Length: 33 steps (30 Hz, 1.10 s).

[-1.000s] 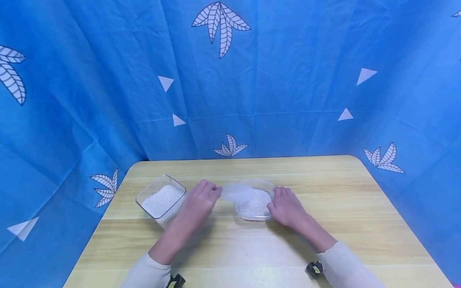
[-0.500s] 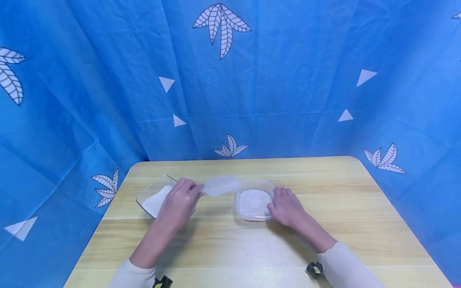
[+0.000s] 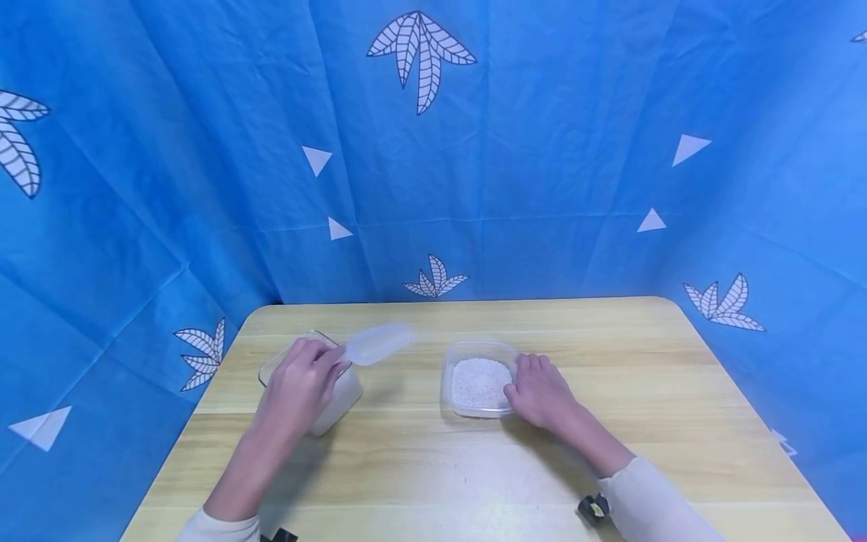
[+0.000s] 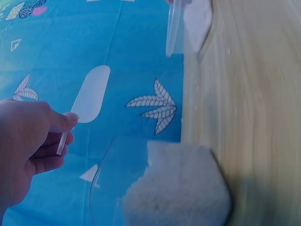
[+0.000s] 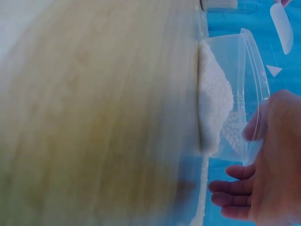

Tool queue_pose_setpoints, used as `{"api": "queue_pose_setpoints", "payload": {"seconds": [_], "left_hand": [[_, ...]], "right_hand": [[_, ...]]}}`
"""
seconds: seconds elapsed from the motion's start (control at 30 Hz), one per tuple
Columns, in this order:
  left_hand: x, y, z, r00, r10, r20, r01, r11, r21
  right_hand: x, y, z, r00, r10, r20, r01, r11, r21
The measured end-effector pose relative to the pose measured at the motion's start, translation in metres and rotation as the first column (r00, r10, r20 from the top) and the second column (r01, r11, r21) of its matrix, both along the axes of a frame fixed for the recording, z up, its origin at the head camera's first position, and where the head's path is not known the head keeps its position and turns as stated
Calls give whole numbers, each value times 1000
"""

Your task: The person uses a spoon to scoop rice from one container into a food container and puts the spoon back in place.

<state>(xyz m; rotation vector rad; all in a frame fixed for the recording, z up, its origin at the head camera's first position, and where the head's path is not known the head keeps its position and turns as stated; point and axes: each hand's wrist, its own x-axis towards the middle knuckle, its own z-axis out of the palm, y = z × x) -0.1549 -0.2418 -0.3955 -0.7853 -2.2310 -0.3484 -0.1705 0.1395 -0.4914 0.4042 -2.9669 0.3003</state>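
Note:
My left hand point(image 3: 298, 384) pinches the handle of a translucent white scoop point(image 3: 379, 343). The scoop is in the air beside the left clear container point(image 4: 178, 188), which holds white grains and is partly hidden behind the hand in the head view. In the left wrist view the scoop's blade point(image 4: 91, 94) looks bare. My right hand point(image 3: 542, 391) grips the right rim of a shallower clear plastic container point(image 3: 477, 412). White grains point(image 5: 214, 99) lie heaped in its bottom. In the right wrist view, the thumb overlaps the container's wall while the other fingers are outside it.
Both containers stand on a pale wooden table point(image 3: 420, 482), with a stretch of tabletop between them. A blue patterned cloth point(image 3: 562, 150) hangs behind the table and at its sides.
My left hand has carried the scoop leftward, from over the right container to beside the left one. The right hand has stayed on its container's rim.

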Motion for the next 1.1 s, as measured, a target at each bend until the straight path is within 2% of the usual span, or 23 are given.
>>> {"api": "queue_pose_setpoints", "payload": {"seconds": [0.13,0.4,0.77,0.87,1.0,1.1], "left_hand": [[3,-10,1,1000,18,-7,-18,1000,13],[12,-30,2,989,120,86,-118,993,-31],[18,-52,1,975,183,127,-182,983,-19],[20,-57,1,975,188,121,-188,982,-12],[21,-64,2,983,173,60,-173,985,5],[21,-70,2,985,169,42,-169,986,0]], "right_hand": [[0,-1,-1,1000,-3,-11,3,1000,2],[0,-1,-3,1000,-11,-23,12,1000,7],[1,-1,-4,999,-34,-11,34,999,-3],[0,-1,-5,999,-35,-11,34,999,-6],[0,-1,-5,999,-37,-14,36,999,-7],[1,-1,-4,999,-43,-13,42,999,-8]]}}
